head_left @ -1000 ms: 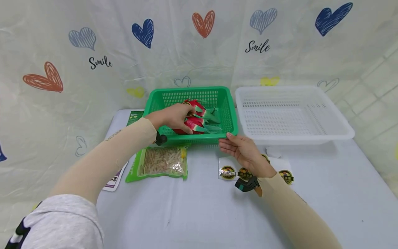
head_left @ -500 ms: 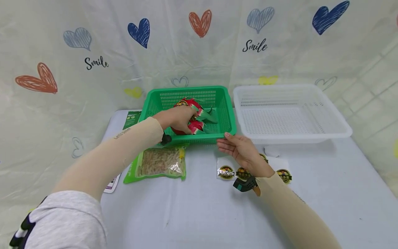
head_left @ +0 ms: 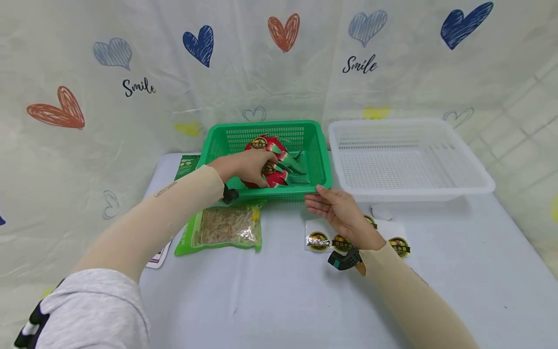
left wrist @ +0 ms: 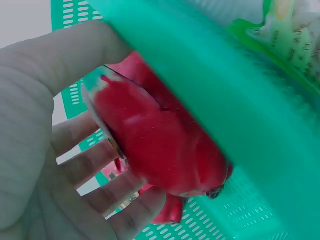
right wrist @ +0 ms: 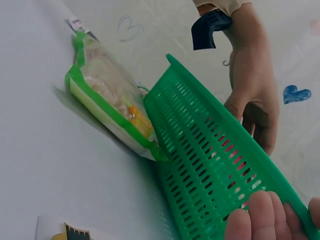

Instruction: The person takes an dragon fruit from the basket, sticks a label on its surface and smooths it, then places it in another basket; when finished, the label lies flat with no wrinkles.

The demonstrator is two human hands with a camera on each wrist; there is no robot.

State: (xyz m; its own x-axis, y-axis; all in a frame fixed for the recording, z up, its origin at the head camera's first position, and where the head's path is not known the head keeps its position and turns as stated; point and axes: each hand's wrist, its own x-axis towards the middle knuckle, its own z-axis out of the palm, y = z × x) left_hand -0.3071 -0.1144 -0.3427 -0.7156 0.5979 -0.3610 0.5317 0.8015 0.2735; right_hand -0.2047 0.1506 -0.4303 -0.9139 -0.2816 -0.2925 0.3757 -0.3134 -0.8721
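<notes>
Inside the green basket (head_left: 274, 195), two red dragon fruits with green-tipped scales lie side by side. My left hand (head_left: 249, 167) reaches over the rim and grips the nearer dragon fruit (left wrist: 160, 135), thumb on one side and fingers along the other. Beyond it, the farther dragon fruit (head_left: 272, 144) bears a round black-and-gold sticker (head_left: 258, 143); another sticker shows on the nearer one beside my fingers. My right hand (head_left: 342, 213) pinches the basket's rim near its front right corner, with the thumb on top and the fingers against the outer wall.
A white basket (head_left: 414, 198) stands right of the green one. In front lie a green-edged clear food bag (head_left: 226, 228) and a sheet of round stickers (head_left: 318, 241), partly under my right wrist. A green packet (head_left: 187, 165) lies behind my left forearm. A heart-printed cloth hangs behind.
My left hand has shifted slightly right over the nearer dragon fruit, and stickers on both fruits now show more fully. The right hand keeps its hold on the rim.
</notes>
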